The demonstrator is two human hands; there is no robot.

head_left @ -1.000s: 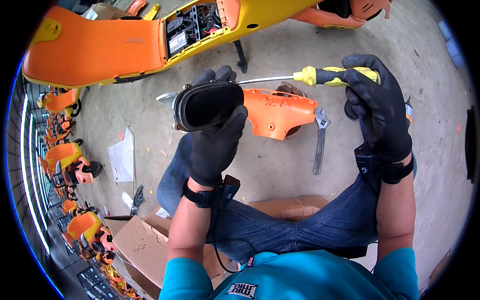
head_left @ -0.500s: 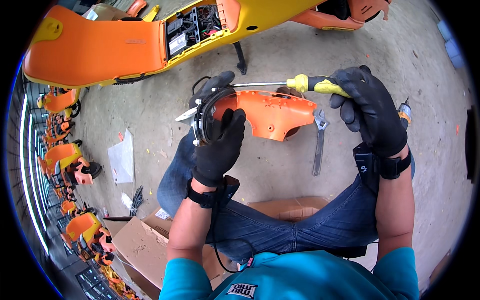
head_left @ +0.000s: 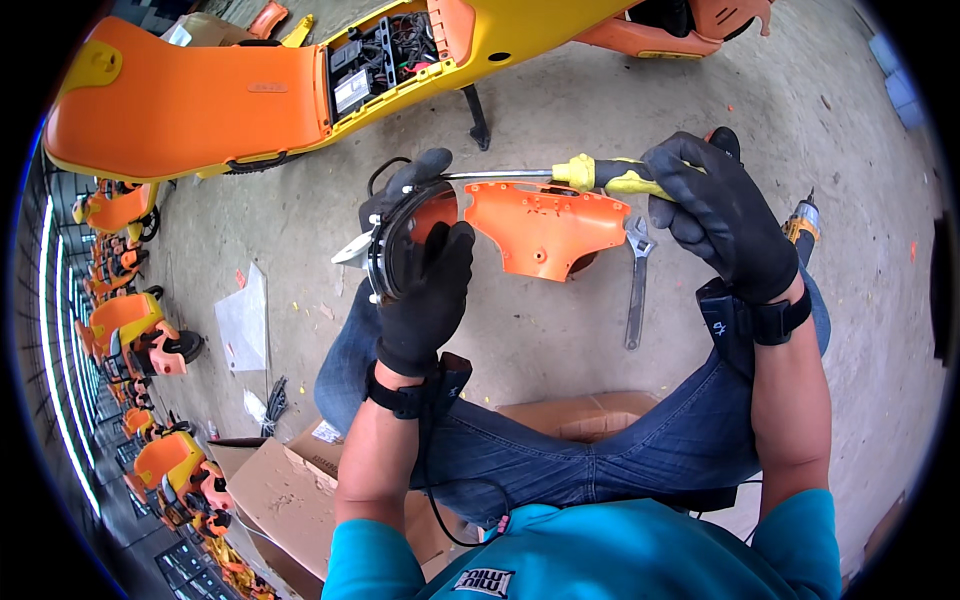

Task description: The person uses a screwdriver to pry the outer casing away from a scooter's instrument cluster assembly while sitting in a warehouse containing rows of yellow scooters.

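A round headlight (head_left: 395, 250) with a clear lens and a dark rim is gripped in my gloved left hand (head_left: 425, 305), thumb across its front and fingers behind. Small white posts and a pale tab stick out from its edge. My gloved right hand (head_left: 715, 215) is closed round the yellow and black handle of a screwdriver (head_left: 605, 173). Its long shaft runs left to the headlight's upper rim, beside my left fingertips; the exact contact at the tip is too small to tell. Just right of the headlight lies an orange plastic cover (head_left: 545, 228) with several screw holes.
An adjustable wrench (head_left: 637, 290) lies on the concrete beside the cover. A cordless drill (head_left: 803, 222) rests past my right wrist. An orange and yellow scooter (head_left: 200, 100) stands across the top, its compartment showing wiring. Cardboard boxes (head_left: 285, 490) sit at my lower left; more scooters line the left.
Both hands have shifted slightly left, carrying the headlight and screwdriver with them. A gap now shows between the headlight and the orange cover. The cover stays put.
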